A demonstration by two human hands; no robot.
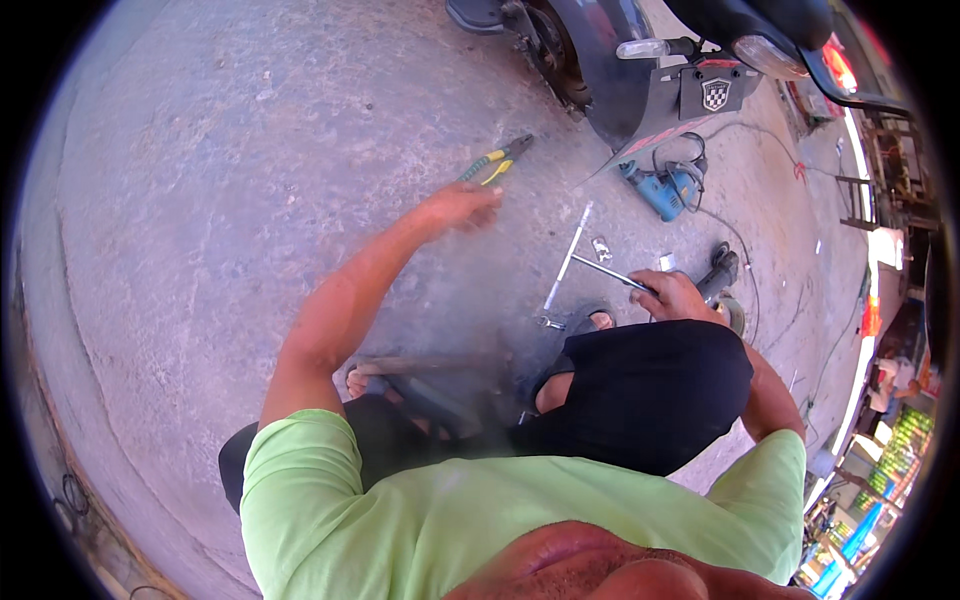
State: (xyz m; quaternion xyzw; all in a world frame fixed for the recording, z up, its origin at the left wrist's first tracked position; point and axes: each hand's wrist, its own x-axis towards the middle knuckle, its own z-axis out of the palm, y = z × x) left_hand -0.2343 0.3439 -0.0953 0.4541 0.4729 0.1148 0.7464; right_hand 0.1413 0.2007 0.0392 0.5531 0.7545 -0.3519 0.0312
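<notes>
My left hand [465, 208] is just below pliers with yellow-and-green handles [485, 160] lying on the concrete floor [200, 200]; its loosely bent fingers look apart, though partly hazy. In my right hand [675, 298] is the shaft of a metal T-handle wrench [607, 270], its pale crossbar angled across the floor in front of me. A small wrench [552, 323] lies by my sandalled foot [601, 320]. Beyond the crossbar is a small light-coloured item [601, 248]. A haze in the lower middle blurs a wooden piece [400, 365] near my other foot.
A dark scooter [615, 75] stands ahead. Below its rear plate lies a blue drill [668, 190] with a cord. A black angle grinder [722, 270] is at my right, with cables beyond. At the far right are cluttered stalls and another person [888, 378].
</notes>
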